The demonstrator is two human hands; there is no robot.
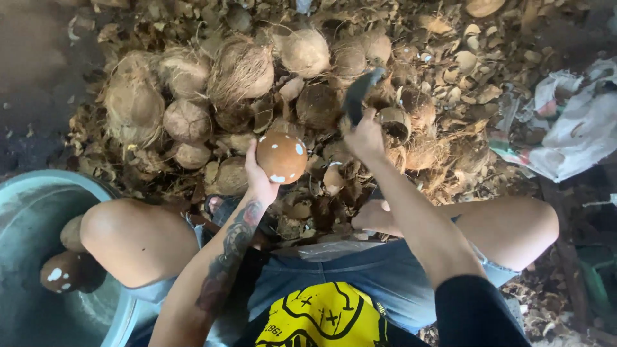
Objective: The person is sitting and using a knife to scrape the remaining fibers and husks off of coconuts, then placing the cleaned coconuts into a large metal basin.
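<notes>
A heap of hairy coconuts (193,83) lies on the ground among broken shell pieces (463,58). A pale blue basin (26,193) at the left holds a peeled brown coconut (64,273). Crumpled white sacks (572,122) lie at the right.

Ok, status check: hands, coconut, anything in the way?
Left hand cupping peeled brown coconut. Right hand gripping dark blade, raised beside it. Husked coconut pile just beyond; grey basin at left holds peeled ones.
</notes>
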